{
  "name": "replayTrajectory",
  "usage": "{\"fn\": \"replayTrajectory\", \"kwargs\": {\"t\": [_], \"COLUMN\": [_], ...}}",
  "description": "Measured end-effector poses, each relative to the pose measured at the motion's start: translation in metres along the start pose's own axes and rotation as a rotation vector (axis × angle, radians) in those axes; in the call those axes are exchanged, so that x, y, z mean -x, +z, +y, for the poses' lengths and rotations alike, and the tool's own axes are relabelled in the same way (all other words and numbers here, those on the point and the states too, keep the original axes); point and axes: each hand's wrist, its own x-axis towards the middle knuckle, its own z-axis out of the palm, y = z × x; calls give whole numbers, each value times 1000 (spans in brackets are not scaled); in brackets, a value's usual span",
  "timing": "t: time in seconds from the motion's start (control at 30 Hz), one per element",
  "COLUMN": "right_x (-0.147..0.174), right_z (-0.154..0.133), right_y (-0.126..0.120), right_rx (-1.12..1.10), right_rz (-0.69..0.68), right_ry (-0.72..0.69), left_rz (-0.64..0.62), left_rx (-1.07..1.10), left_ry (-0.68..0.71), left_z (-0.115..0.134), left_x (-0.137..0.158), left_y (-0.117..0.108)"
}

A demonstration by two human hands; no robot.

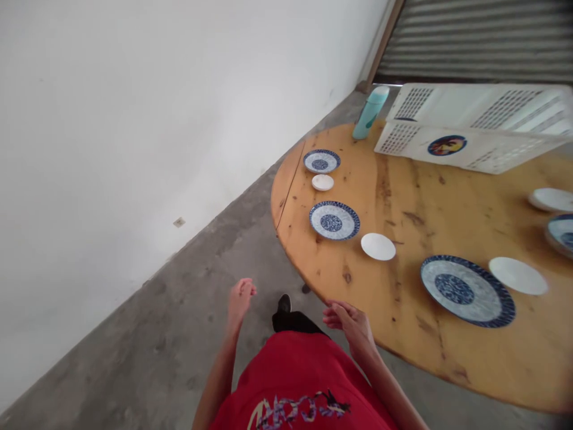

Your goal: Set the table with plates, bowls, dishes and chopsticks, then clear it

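My left hand [240, 300] hangs over the floor, its fingers loosely curled with nothing in them. By the near edge of the wooden table [414, 370], my right hand [351, 325] has its fingers loosely stretched out and holds nothing that I can see. Closest to it on the tabletop are a small white dish [378, 246], a blue-and-white plate [335, 220] and a larger blue-rimmed plate [468, 291]. Another white dish [518, 276] lies beside the larger plate. Farther back, a blue-and-white plate [322, 160] sits behind a small white dish [323, 182].
A white plastic crate [487, 125] and a light-blue bottle [370, 113] stand at the table's back. More dishes, a white one [553, 199] and a patterned one [559, 233], lie at the right. A white wall [134, 119] runs along the left, past grey floor [179, 334].
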Motion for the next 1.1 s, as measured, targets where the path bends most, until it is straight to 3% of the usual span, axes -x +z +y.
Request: {"fn": "replayTrajectory", "kwargs": {"t": [0.1, 0.2, 0.37, 0.47, 0.63, 0.8, 1.1], "right_x": [-31, -64, -117, -144, -168, -173, -189], "right_z": [-6, -16, -33, -40, -44, -47, -54], "right_y": [7, 18, 30, 32, 33, 38, 64], "right_rx": [-145, -302, -401, -417, -473, -508, -516], "right_rz": [62, 133, 229, 305, 380, 469, 738], "right_ry": [105, 168, 98, 75, 80, 114, 101], "left_rz": [-102, -172, -157, -196, -251, -324, -490], "left_rx": [-9, -39, -19, 10, 73, 84, 36], "left_ry": [2, 11, -8, -1, 42, -10, -15], "left_z": [16, 33, 70, 104, 172, 229, 292], "left_x": [-24, -48, -100, -139, -219, -307, -431], "left_y": [24, 33, 37, 53, 105, 170, 266]}}
